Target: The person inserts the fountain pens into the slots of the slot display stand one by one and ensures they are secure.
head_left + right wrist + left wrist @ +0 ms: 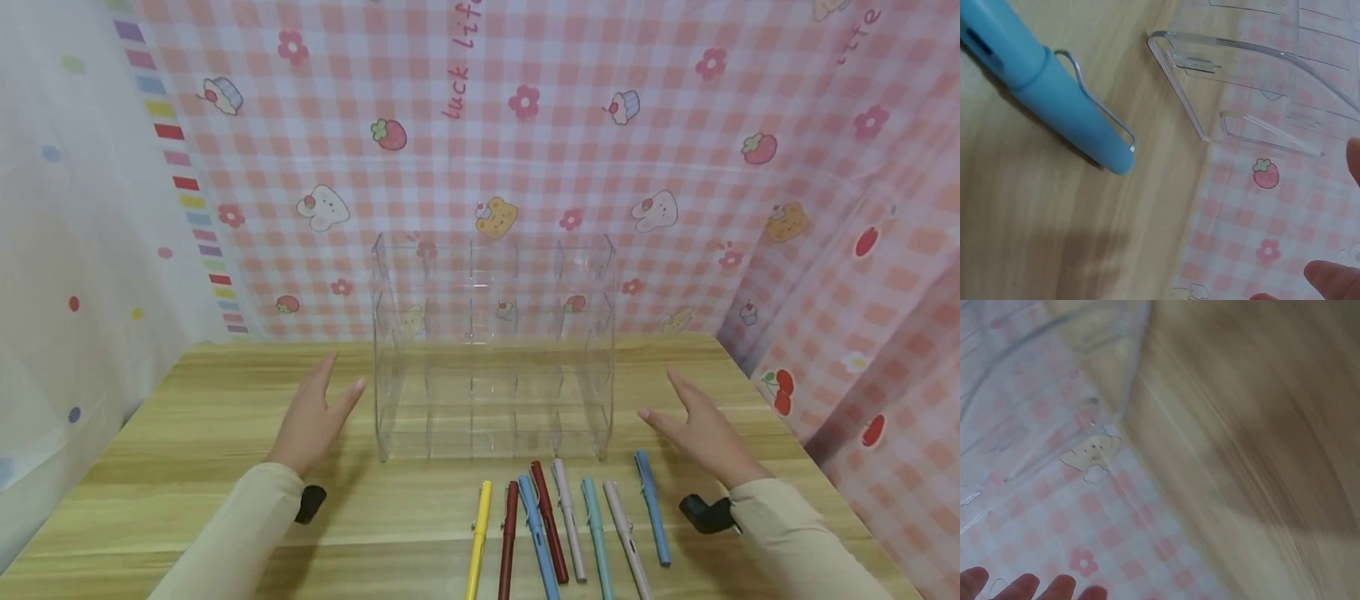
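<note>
A clear plastic organizer [471,404] with several compartments stands upright on the wooden table. My left hand [311,423] is off its left side, fingers extended and holding nothing. On the other side, my right hand [701,433] is likewise extended, apart from the organizer. Several capped pens lie in front of it: a yellow pen [479,537], dark red pens, blue pens, pale lilac pens and a teal pen [597,533]. Closest to my right hand is a blue pen [652,508], its metal clip showing in the right wrist view. Fingertips [1060,589] show at the bottom of the left wrist view.
Behind the table [187,433] hangs a pink checked cloth [450,183] with printed flowers and animals. White patterned cloth [67,208] hangs on the left, and another printed cloth [885,333] on the right. The organizer stands near the table's back edge.
</note>
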`<action>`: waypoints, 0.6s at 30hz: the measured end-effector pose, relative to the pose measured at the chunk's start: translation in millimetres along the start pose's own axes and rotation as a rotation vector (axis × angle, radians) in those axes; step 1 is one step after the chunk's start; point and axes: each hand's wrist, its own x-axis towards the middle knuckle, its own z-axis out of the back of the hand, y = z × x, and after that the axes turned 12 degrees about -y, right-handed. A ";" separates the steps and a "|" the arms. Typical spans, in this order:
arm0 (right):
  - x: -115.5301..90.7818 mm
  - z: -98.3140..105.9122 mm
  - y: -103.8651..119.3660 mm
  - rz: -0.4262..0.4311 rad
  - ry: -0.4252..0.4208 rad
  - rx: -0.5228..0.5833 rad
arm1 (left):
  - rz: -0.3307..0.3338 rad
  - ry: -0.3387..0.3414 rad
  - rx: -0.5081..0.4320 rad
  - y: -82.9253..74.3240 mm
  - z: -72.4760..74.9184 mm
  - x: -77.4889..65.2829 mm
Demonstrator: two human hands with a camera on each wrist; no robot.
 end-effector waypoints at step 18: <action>-3.5 -18.2 -15.4 -0.154 0.168 0.086 | 0.160 0.017 -0.243 -19.3 -10.4 21.5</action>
